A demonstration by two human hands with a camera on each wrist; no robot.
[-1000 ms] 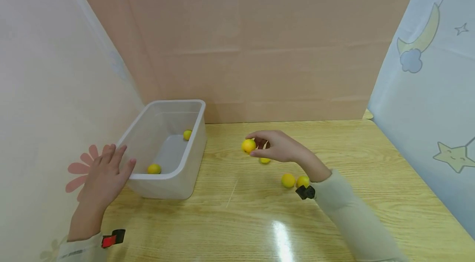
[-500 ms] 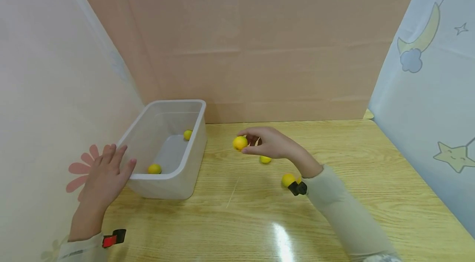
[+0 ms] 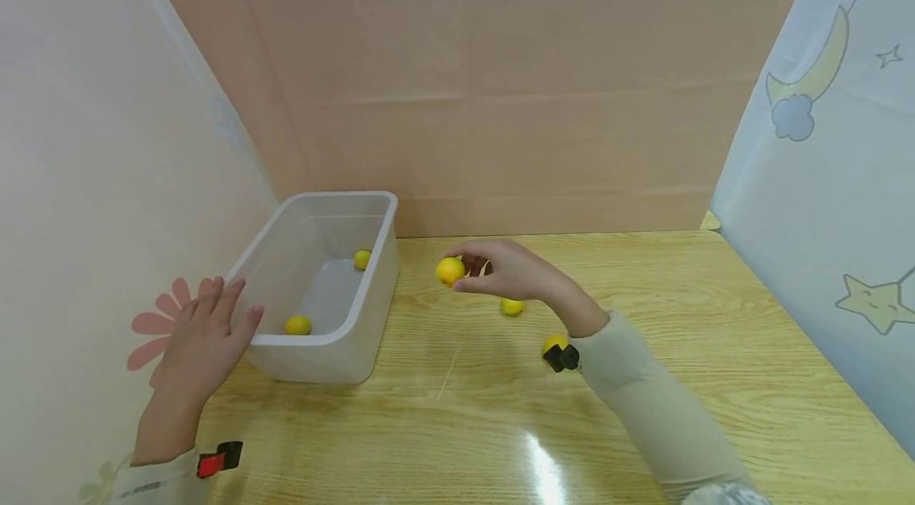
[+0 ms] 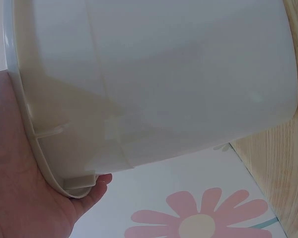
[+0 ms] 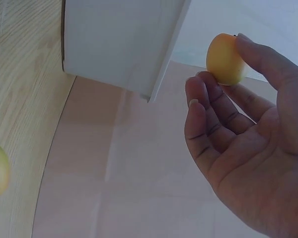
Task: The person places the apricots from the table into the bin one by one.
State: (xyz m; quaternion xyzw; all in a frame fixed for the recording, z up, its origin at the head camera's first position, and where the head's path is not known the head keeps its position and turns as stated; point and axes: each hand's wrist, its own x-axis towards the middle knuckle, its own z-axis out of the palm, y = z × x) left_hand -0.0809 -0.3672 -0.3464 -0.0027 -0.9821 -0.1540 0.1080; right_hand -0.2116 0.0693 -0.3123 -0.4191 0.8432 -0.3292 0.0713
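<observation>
Between thumb and fingertips, my right hand pinches a small yellow-orange fruit, held above the table to the right of a white plastic bin. The right wrist view shows the same fruit at the tips, the other fingers loosely bent. On the bin's near left corner rests my left hand, fingers extended; in the left wrist view the palm lies against the rim. Inside the bin lie two similar fruits, one near and one far.
Another yellow fruit lies on the wooden table below my right hand, and one more is partly covered by the wrist strap. A brown paper backdrop stands behind; patterned panels flank both sides.
My right hand has moved left and slightly away from me toward the bin, carrying the fruit. Its forearm now covers one table fruit. The left hand and bin stay put.
</observation>
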